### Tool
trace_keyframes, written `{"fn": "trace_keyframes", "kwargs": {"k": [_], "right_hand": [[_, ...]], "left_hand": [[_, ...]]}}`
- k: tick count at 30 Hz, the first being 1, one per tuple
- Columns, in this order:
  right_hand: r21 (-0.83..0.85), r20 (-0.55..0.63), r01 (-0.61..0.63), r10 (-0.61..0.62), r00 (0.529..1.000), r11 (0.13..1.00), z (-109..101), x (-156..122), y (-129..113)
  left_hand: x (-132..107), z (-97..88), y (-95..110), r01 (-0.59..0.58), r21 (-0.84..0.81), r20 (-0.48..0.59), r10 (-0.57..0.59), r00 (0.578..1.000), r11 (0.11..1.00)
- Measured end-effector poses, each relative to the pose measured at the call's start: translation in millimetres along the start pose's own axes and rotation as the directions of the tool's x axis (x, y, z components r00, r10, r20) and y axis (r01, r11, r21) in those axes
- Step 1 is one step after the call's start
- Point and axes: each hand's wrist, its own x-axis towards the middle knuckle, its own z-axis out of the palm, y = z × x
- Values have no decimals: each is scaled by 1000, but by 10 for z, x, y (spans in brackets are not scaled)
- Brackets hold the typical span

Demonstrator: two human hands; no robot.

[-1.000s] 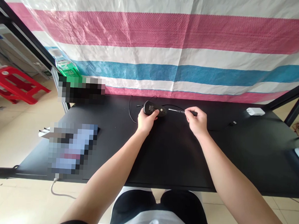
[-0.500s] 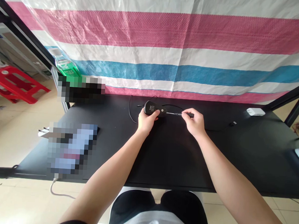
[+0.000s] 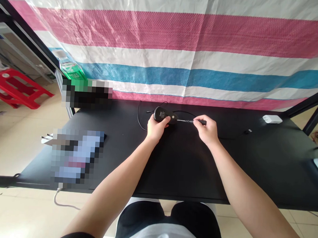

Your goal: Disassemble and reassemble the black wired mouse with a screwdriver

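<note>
Near the back of the black table, my left hand [image 3: 155,129] is closed round a small black device [image 3: 159,114]. White printed lettering and a small pale round spot show on its upper face, and the thumb lies across it. My right hand [image 3: 207,130] pinches the dark handle of a screwdriver [image 3: 184,120], whose thin metal shaft points left. The shaft's tip meets the right end of the device; whether it sits in a hole is too small to tell. Behind the hands runs a thin black cable [image 3: 139,114], partly hidden by the device.
A white charger [image 3: 272,119] lies at the back right of the table [image 3: 183,163], and a cable plug [image 3: 248,131] nearer the middle. At left are a blurred phone-like slab [image 3: 78,157] and a green-labelled bottle [image 3: 77,72]. A striped plastic sheet [image 3: 180,34] hangs behind.
The view has shifted very slightly. Both hands, the device and the screwdriver keep the same places relative to each other.
</note>
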Motion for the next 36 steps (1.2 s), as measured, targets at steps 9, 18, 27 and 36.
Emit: {"fn": "trace_keyframes", "kwargs": {"k": [9,18,27,36], "right_hand": [[7,9,3,-3,1000,1000,23,9,47],[34,73,-56,53,996,998,25,-10,83],[-36,183,-81,86,979,996,35,-19,119],[-82,185,-71,85,979,994,45,1,164]], "left_hand": [[57,-67,-94,-57,142,36,52,998,988],[73,-82,-122,-39,178,47,31,998,983],[47,-92,-95,-71,261,45,61,997,963],[8,-74,-37,-94,361,37,86,996,928]]}}
